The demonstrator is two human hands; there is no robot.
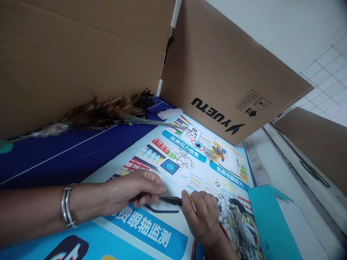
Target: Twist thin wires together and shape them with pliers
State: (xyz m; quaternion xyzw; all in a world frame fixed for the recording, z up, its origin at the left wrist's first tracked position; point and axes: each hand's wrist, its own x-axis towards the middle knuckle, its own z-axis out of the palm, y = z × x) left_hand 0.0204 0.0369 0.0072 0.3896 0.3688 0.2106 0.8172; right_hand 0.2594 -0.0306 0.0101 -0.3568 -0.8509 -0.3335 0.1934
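My left hand (141,187), with silver bangles (67,206) on its wrist, is closed in a pinch. Whatever lies between its fingertips is too small or hidden to make out. My right hand (202,215) is wrapped round a pair of pliers (171,200). Their dark tapered nose points left and reaches the fingertips of my left hand, while most of the handles are hidden in my fist; a bit of yellow shows by the fingers. Both hands are above a printed poster sheet (146,225) that covers the table.
Right of my right hand lies a tangle of wire pieces and rings (233,220), beside a turquoise box (271,224). Thin metal wires (157,122) and a brown feather bundle (100,110) lie at the back. Cardboard panels (217,79) stand behind the table.
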